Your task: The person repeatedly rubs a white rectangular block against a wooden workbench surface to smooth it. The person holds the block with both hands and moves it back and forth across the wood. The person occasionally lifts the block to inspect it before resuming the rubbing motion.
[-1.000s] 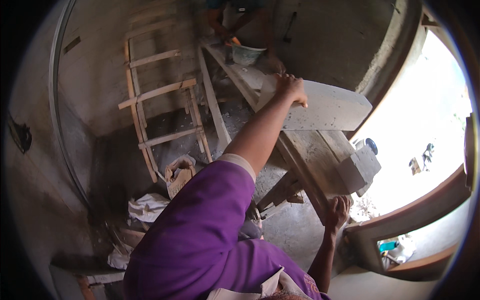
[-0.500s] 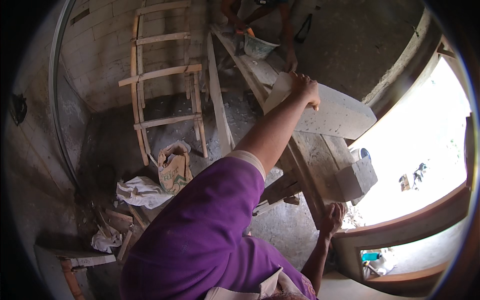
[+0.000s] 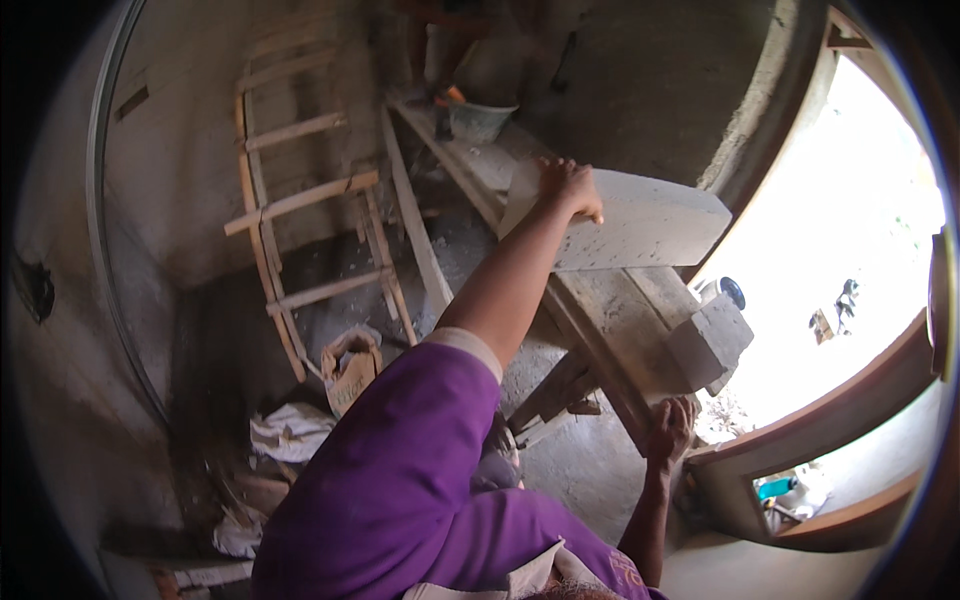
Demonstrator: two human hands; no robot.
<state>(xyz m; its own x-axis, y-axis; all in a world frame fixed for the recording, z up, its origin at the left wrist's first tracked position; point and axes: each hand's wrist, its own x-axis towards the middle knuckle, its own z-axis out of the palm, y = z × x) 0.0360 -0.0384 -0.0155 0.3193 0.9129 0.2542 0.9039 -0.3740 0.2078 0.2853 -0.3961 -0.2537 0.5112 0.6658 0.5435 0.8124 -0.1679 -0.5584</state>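
Note:
My left hand (image 3: pixel 570 190) reaches out over a long pale concrete block (image 3: pixel 650 222) and grips its upper edge, fingers curled over the far side. The block stands on its narrow side across the scaffold planks (image 3: pixel 615 310). Close to the near end of the planks, my right hand (image 3: pixel 672 430) is closed round the plank edge, its fingers bent over the top. Just beyond that hand sits a smaller cut block (image 3: pixel 710 343), apart from the long one.
A bowl-like bucket (image 3: pixel 482 122) rests on the far planks, with a blurred person (image 3: pixel 440 40) behind it. A wooden ladder (image 3: pixel 300 205) leans at the left wall. A paper sack (image 3: pixel 352 370) and white sacking (image 3: pixel 290 432) lie on the floor. A bright window opening (image 3: pixel 850 220) is at right.
The view has shifted, so the ladder and planks sit differently. The co-worker's hand near the long block's far end has drawn away. Both my hands keep their holds.

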